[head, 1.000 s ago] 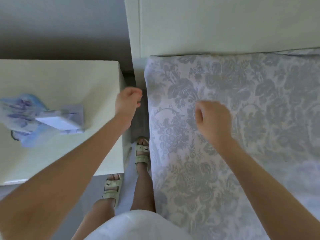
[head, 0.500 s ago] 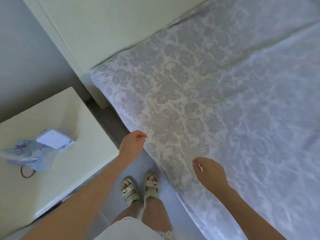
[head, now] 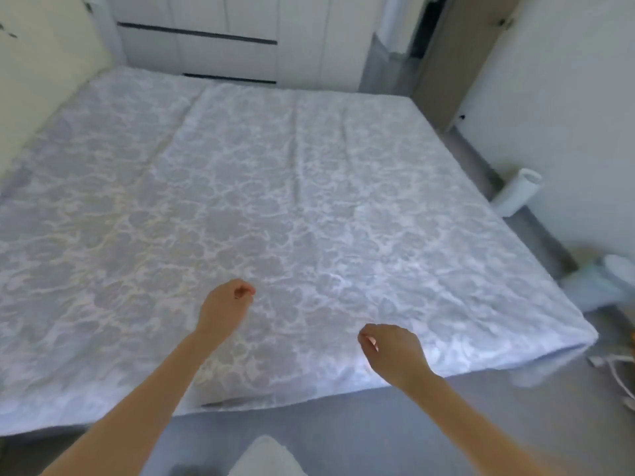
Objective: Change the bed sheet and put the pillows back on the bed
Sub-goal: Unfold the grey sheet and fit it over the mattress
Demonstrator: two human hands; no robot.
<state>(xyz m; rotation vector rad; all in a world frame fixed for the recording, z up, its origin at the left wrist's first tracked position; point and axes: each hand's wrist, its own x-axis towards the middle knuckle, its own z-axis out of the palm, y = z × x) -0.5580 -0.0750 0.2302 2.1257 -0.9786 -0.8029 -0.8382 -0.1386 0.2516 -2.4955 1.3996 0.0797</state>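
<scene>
Over one sheeted bed, two empty, curled hands

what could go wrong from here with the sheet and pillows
1. The sheet shows creases down its middle; pillows set on top might press them in.
2. Cables lie on the floor by the bed's near right corner, a possible trip hazard when walking round.
3. Both the left hand and right hand are empty and no pillow is in view, so fetching them is still to do.
</scene>
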